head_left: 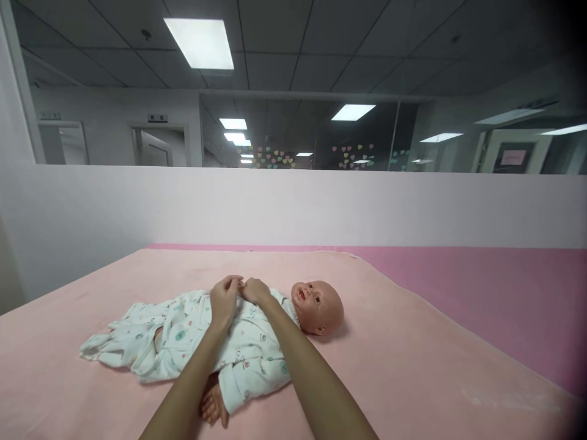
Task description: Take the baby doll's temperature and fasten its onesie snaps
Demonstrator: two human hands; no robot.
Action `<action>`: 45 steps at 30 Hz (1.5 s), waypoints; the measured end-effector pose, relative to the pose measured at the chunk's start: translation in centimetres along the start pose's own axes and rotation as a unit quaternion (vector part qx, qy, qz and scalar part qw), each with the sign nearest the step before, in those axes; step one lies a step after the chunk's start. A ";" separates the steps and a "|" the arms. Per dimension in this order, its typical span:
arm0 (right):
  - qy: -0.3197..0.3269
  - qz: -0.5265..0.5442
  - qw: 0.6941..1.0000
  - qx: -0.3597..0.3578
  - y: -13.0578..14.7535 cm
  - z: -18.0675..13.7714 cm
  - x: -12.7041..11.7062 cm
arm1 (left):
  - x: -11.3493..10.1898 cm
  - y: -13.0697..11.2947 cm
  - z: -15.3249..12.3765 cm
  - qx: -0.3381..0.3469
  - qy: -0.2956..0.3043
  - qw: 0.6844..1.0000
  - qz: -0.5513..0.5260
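Before you stood a bed (481, 287) spread with a pale pink blanket (403, 360); a dressed baby doll (257, 330) lay on it.

Even, moderately bright light from ceiling panels (199, 43) — soft shadows only. Edges bow; right corners darken. Focus sharp.

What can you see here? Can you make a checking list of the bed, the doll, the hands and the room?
Surface: pink blanket spread flat, darker pink sheet beyond it.
Things: baby doll lying on its back in a white printed romper.
Clutter: nothing seen.
Hands: left hand and right hand pinching the romper at the doll's chest.
Cables: nothing seen.
Surroundings: white partition wall, glass panels with heart stickers, ceiling lights.
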State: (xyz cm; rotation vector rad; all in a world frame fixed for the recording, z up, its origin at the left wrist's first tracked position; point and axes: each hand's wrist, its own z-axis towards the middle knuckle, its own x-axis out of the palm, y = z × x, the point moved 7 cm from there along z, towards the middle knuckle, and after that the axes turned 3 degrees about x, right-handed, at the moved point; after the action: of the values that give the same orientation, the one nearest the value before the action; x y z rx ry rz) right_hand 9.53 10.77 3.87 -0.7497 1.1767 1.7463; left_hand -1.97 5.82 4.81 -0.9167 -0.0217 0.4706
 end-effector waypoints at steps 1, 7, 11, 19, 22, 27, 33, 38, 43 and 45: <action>0.016 0.001 1.000 -0.007 0.1 -0.2 0.2 | -0.7 -0.2 0.2 0.030 -0.020 0.998 0.057; 0.086 -0.011 0.996 -0.008 0.4 0.2 1.2 | -1.4 0.8 1.1 0.110 0.002 0.967 0.228; 0.065 -0.027 0.997 -0.023 0.5 0.3 0.9 | 0.7 1.4 1.0 0.148 0.111 0.939 0.290; 0.015 -0.093 0.986 -0.138 3.8 -2.3 -1.2 | 1.3 2.4 0.2 0.107 0.212 0.885 0.401; -0.062 -0.106 0.968 -0.217 5.4 -4.5 -4.2 | 1.0 3.0 0.0 0.067 0.222 0.881 0.412; -0.225 -0.057 0.957 -0.176 2.1 -5.7 -12.1 | 0.7 3.2 0.1 0.012 0.237 0.875 0.421; -0.236 0.015 0.971 0.047 -9.6 -4.0 -16.9 | 0.5 3.3 0.4 0.014 0.198 0.916 0.349; -0.161 0.061 0.975 0.137 -17.4 -4.5 -15.2 | 0.7 4.1 0.7 -0.002 0.216 0.931 0.293; -0.036 0.441 0.884 0.151 -20.3 -4.8 -10.3 | 0.5 4.1 0.8 -0.025 0.232 0.950 0.207; -0.020 0.537 0.824 0.181 -20.5 -4.7 -9.1 | 0.1 4.4 0.9 -0.052 0.213 0.960 0.174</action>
State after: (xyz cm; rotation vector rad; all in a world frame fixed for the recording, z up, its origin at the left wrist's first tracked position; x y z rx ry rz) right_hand 32.02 6.88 1.54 0.3022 2.0448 2.2375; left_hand -3.75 8.88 1.95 -1.1156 0.5199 0.5921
